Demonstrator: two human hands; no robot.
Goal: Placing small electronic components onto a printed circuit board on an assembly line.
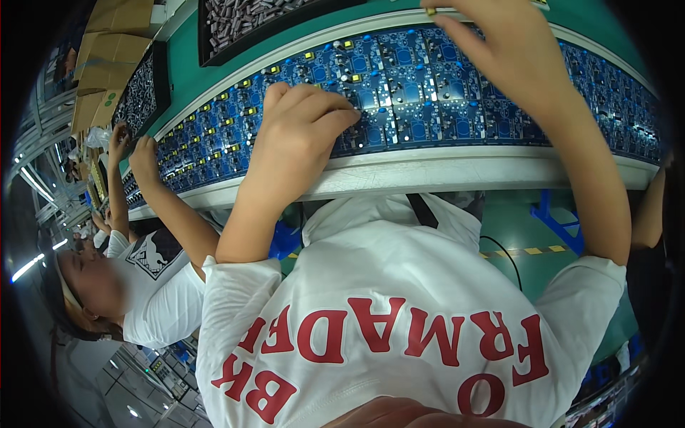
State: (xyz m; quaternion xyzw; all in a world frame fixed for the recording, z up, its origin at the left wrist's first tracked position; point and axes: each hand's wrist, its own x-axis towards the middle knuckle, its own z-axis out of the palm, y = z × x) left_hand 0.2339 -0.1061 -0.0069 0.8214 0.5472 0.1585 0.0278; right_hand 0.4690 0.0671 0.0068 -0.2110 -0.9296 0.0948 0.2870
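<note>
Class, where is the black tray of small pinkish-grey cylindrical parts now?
In the head view, the black tray sits at the top edge, left of centre, on the green work surface, beyond the blue circuit boards and left hand.

Brown cardboard (114,48), white-sleeved co-worker (163,307), blue metal stand (556,225), striped floor tape (534,251)

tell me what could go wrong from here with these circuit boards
The small yellow component at the right hand's fingertips could slip and drop among the parts on the blue circuit boards.

The left hand, low over those boards, might knock a mounted part askew.
</note>
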